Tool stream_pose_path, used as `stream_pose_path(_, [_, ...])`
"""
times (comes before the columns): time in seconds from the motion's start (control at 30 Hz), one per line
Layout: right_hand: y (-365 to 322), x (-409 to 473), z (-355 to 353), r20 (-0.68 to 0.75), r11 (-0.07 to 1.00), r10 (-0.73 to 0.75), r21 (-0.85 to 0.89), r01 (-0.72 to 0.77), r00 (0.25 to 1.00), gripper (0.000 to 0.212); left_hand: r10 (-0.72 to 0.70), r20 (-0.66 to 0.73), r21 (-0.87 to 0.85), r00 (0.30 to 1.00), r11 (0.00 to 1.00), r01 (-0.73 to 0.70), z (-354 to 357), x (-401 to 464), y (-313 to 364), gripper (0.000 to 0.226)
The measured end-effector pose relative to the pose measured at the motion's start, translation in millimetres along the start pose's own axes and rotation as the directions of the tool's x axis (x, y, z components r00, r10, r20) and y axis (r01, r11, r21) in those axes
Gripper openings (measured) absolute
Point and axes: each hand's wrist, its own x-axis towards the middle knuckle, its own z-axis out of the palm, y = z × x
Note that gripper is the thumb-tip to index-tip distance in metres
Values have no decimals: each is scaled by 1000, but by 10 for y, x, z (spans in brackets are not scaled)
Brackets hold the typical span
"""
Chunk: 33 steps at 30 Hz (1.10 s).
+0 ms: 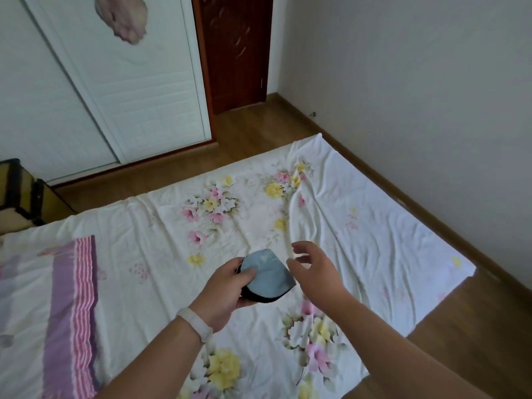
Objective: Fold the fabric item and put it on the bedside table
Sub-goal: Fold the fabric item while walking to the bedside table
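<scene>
Two bare forearms reach out over a bed covered by a cream floral sheet [345, 226], seen from a head-worn camera. The left hand [223, 295], a white band [195, 323] on its wrist, grips a small folded fabric item [269, 273], pale blue on top with a dark underside, the thumb pressed on its upper face and the fingers curled beneath. The bundle is held above the sheet's middle, clear of the bedding. The right hand [312, 272] hovers just beside the bundle's right edge, fingers spread and loosely curved, holding nothing; whether a fingertip brushes the cloth cannot be told. Toward the sheet's left edge lies a pink and purple striped cloth [73, 312]. Creases run across the sheet toward its far right corner, which reaches out over a wooden floor [475, 326]. Beyond the sheet's far left edge stands part of a tan piece of furniture with dark trim [20, 194]. Farther back rise white sliding wardrobe doors [129, 90] bearing a pale flower motif, a dark reddish-brown door [236, 53] beside them, and a plain white wall [417, 82] at right.
</scene>
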Motion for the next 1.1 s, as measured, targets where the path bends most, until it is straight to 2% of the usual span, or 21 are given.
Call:
stream_pose_path(0.1, [-240,-56,-174,49,998,-17,62,14,999,33,27,66,28,997,999,-29,60,-104,237,18])
stream_pose_path(0.27, [-442,-354,-226,104,971,-216,-77,225,971,34,24,122,5,992,1000,-25,138,-239,422,19])
stream_pose_path(0.47, [-419,-643,-267,-9,915,-341,-234,330,940,36,4,181,-30,983,1000,1,271,-383,476,18])
stream_pose_path(0.8, [-207,-1051,-751,-103,851,-391,-419,317,915,39,-20,280,-14,960,1000,25,909,-464,468,17])
stream_pose_path(1.1, [175,-1297,-1675,-212,851,-410,-440,288,887,36,-23,375,5,927,1000,22,2022,-541,391,18])
